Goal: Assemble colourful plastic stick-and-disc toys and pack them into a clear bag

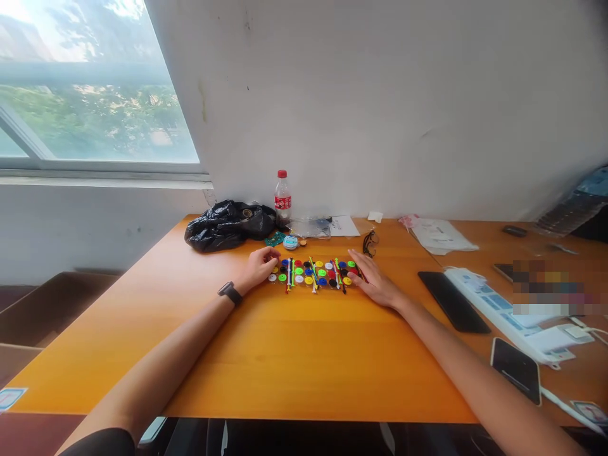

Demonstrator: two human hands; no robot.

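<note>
Rows of small coloured round discs (299, 279) lie flat on the wooden table (304, 361). Between groups of them run thin coloured sticks (314, 274), some with widened ends. My left hand (260, 266) rests at the left end of the rows. Its fingers are bent, with a small gap between fingers and thumb and no object visible in it. At the right end, my right hand (374, 282) lies with fingers stretched and thumb apart, close against the last discs. It partly hides the discs there. My left wrist wears a black watch (230, 292).
Behind the discs are a black plastic bag (228, 225), a red-capped bottle (282, 197), a small round tin (290, 242) and dark glasses (370, 242). To the right lie a black phone (453, 301), a white power strip (503, 313) and another phone (516, 369).
</note>
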